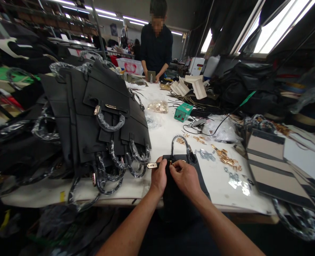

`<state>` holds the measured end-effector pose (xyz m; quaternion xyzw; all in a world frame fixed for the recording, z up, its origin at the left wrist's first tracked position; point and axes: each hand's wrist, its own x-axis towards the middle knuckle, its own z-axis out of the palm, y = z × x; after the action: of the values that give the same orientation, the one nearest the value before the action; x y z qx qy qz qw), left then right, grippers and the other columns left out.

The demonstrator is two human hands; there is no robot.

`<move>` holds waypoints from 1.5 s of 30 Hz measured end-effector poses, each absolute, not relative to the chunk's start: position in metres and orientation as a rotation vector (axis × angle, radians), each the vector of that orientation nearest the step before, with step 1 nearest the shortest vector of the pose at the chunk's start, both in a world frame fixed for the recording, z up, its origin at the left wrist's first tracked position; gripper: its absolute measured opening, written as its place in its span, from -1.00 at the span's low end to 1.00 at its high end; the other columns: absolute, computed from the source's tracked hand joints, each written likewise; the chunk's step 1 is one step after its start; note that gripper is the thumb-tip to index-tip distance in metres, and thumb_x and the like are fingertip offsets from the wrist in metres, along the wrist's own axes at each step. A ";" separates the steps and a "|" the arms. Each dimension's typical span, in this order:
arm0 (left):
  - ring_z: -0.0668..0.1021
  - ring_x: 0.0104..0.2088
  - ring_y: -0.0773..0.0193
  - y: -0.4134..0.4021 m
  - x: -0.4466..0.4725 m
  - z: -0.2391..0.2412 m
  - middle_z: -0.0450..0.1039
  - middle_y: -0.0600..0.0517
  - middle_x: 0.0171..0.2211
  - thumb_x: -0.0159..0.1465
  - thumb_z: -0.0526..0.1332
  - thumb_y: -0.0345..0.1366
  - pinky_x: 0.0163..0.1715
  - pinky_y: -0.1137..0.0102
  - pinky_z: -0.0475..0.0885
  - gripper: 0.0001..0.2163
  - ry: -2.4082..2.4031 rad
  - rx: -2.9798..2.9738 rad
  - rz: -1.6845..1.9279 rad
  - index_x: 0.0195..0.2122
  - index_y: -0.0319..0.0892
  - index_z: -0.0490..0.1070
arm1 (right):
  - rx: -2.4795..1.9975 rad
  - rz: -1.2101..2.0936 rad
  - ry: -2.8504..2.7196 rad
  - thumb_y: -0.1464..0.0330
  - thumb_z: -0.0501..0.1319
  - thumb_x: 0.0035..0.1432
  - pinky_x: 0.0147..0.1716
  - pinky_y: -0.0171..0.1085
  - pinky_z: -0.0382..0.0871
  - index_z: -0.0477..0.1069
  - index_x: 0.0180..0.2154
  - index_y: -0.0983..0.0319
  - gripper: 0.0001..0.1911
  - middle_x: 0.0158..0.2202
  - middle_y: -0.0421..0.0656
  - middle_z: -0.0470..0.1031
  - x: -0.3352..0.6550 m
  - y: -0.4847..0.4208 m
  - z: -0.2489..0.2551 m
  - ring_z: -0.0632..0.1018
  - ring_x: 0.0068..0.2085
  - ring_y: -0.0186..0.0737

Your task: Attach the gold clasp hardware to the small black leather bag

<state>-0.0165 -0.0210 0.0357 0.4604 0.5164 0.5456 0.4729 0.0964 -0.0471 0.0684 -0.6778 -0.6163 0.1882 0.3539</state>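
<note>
Fingers of the left hand (159, 176) pinching a gold clasp strap (152, 165), those of the right hand (185, 176) nipping hardware atop the black bag panel (173, 188) at the worktop (136, 185) edge. Fitting seemingly midway; finished bags (93, 117) stacked left, loose gold fittings (225, 156) waiting right.

A stack of black bag panels (99, 113) with wrapped handles lies at the left of the white surface (136, 188). A green box (183, 112) sits further back, gold fittings (227, 158) lie scattered to the right, and tan-faced panels (269, 163) lie beyond them. A person in dark clothing (156, 46) stands at the far end.
</note>
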 end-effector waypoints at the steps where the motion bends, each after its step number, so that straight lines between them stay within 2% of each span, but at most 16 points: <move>1: 0.51 -0.14 0.16 -0.021 -0.017 0.036 0.54 0.05 -0.29 0.30 0.09 -0.17 -0.07 0.36 0.34 -0.78 1.264 1.131 1.332 -0.25 -0.13 0.49 | -1.754 0.478 -1.592 0.23 0.19 0.17 -0.47 -0.35 0.21 0.48 -0.45 0.15 -0.79 -0.49 -0.23 0.56 0.096 -0.047 0.067 0.51 -0.49 -0.28; 6: 0.52 -0.14 0.16 -0.022 -0.017 0.038 0.55 0.04 -0.28 0.31 0.08 -0.17 -0.07 0.35 0.34 -0.77 1.267 1.143 1.324 -0.26 -0.14 0.49 | -1.744 0.489 -1.569 0.23 0.20 0.16 -0.47 -0.35 0.21 0.46 -0.43 0.15 -0.82 -0.51 -0.26 0.54 0.095 -0.047 0.065 0.50 -0.49 -0.29; 8: 0.52 -0.14 0.16 -0.022 -0.017 0.038 0.56 0.03 -0.25 0.31 0.08 -0.17 -0.06 0.35 0.35 -0.76 1.265 1.145 1.323 -0.24 -0.14 0.49 | -1.725 0.489 -1.562 0.25 0.21 0.16 -0.48 -0.36 0.21 0.46 -0.27 0.14 -0.87 -0.53 -0.30 0.50 0.097 -0.048 0.067 0.49 -0.51 -0.30; 11: 0.52 -0.11 0.14 -0.021 -0.016 0.036 0.57 0.00 -0.19 0.31 0.06 -0.16 -0.03 0.32 0.34 -0.74 1.265 1.148 1.318 -0.20 -0.15 0.50 | -1.673 0.430 -1.685 0.31 0.19 0.16 -0.46 -0.37 0.20 0.43 -0.07 0.10 -0.74 -0.52 -0.32 0.48 0.100 -0.047 0.074 0.49 -0.49 -0.31; 14: 0.51 -0.07 0.10 -0.020 -0.016 0.034 0.56 -0.05 -0.14 0.30 0.07 -0.16 0.02 0.28 0.31 -0.72 1.283 1.157 1.314 -0.18 -0.17 0.50 | -1.637 0.358 -1.869 0.34 0.17 0.18 -0.45 -0.36 0.15 0.47 -0.21 0.09 -0.85 -0.50 -0.30 0.47 0.103 -0.043 0.085 0.48 -0.46 -0.31; 17: 0.51 -0.14 0.11 -0.019 -0.016 0.035 0.56 -0.04 -0.21 0.29 0.08 -0.16 -0.04 0.30 0.33 -0.74 1.275 1.200 1.321 -0.23 -0.17 0.50 | -1.656 0.366 -1.932 0.32 0.16 0.18 -0.49 -0.35 0.09 0.46 -0.28 0.11 -0.90 -0.53 -0.29 0.46 0.106 -0.039 0.091 0.44 -0.50 -0.32; 20: 0.50 -0.26 0.15 -0.020 -0.015 0.037 0.52 0.00 -0.35 0.29 0.09 -0.17 -0.15 0.34 0.35 -0.78 1.262 1.248 1.342 -0.34 -0.15 0.47 | -1.655 0.411 -1.934 0.32 0.14 0.20 -0.50 -0.36 0.09 0.46 -0.26 0.12 -0.87 -0.53 -0.28 0.46 0.108 -0.036 0.091 0.43 -0.50 -0.32; 24: 0.47 -0.32 0.19 -0.020 -0.013 0.037 0.46 0.04 -0.41 0.29 0.08 -0.20 -0.20 0.36 0.33 -0.79 1.272 1.288 1.363 -0.41 -0.12 0.41 | -1.674 0.423 -1.936 0.31 0.13 0.22 -0.50 -0.35 0.08 0.46 -0.24 0.11 -0.86 -0.52 -0.27 0.47 0.108 -0.037 0.088 0.43 -0.50 -0.31; 34: 0.45 -0.31 0.20 -0.021 -0.014 0.033 0.42 0.04 -0.42 0.30 0.07 -0.23 -0.23 0.35 0.32 -0.80 1.277 1.347 1.372 -0.42 -0.13 0.39 | -1.705 0.352 -2.026 0.34 0.12 0.24 -0.44 -0.32 0.08 0.45 -0.29 0.13 -0.87 -0.42 -0.21 0.57 0.107 -0.038 0.091 0.52 -0.40 -0.25; 45: 0.45 -0.34 0.19 -0.024 -0.013 0.035 0.43 0.04 -0.44 0.28 0.08 -0.19 -0.23 0.36 0.32 -0.79 1.272 1.322 1.380 -0.45 -0.13 0.38 | -1.715 0.326 -1.969 0.35 0.13 0.21 -0.48 -0.32 0.04 0.43 -0.33 0.13 -0.88 -0.50 -0.24 0.52 0.105 -0.043 0.088 0.47 -0.47 -0.28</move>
<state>-0.0126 -0.0239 0.0355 0.5253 0.5052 0.5481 0.4105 0.1050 -0.0432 0.0883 -0.6308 -0.7240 0.1198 0.2522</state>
